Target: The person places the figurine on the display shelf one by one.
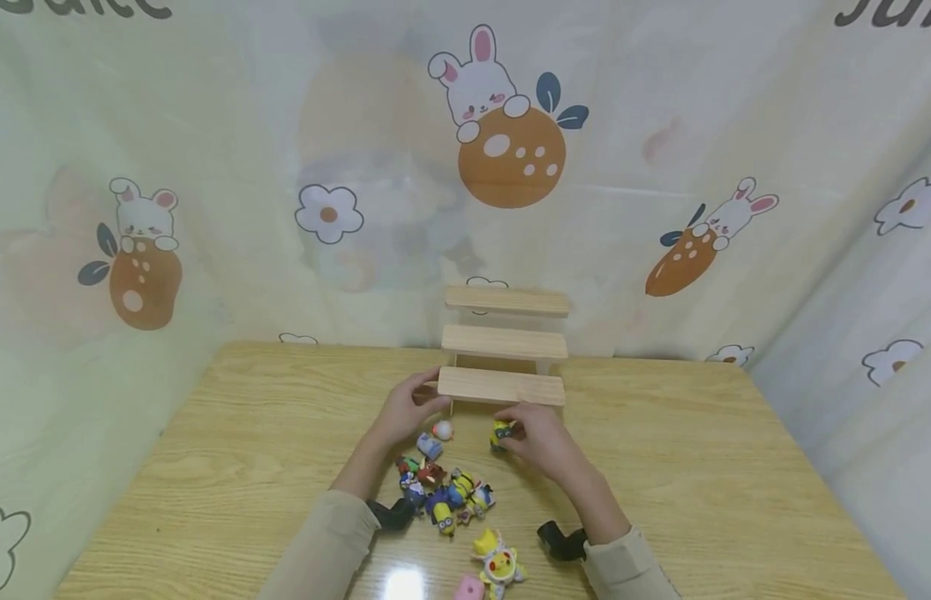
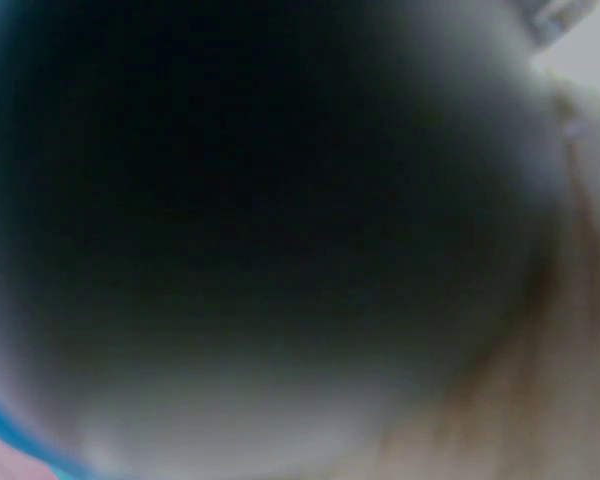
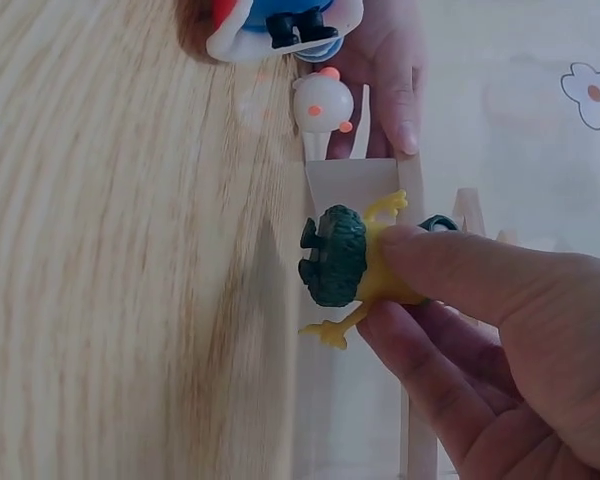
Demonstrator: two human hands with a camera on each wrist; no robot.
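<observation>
Curtain: pale cloth [image 1: 405,108] behind, printed with rabbits, orange fruit and flowers; dark lettering at both top corners, cut off by the frame edge, right one looks to start "Ju".
Bench: wood-grain bench [image 1: 698,475] under everything.
Stand: three-step wooden stand [image 1: 503,340], at the far side of the bench against the curtain.
Left hand: hand [image 1: 403,412] touches the left end of the lowest step; whether it clamps the board, cannot tell. Left wrist view is a dark blur.
Right hand: hand [image 1: 543,437] grasping the small toy, thumb on one side, fingers on the other, just in front of the lowest step.
Toy pile: mixed little figures [image 1: 461,487], many yellow and blue, heaped near the left forearm.
Doll: yellow-hooded doll [image 1: 501,562], nearer the person, beside a pink block [image 1: 470,587].
Held toy axis: yellow toy [image 3: 337,255] in a green skirt, long axis about upright, feet down toward bench, head end up, arms out sideways.
Held toy vs hand: body between thumb and fingertips, skirt and feet sticking out below the grip.
Can: blue-and-white can shape [image 1: 430,445], left of the toy; markings too small to read.
Ball: white ball with orange spots [image 1: 442,430], just beside the can, near the left hand.
</observation>
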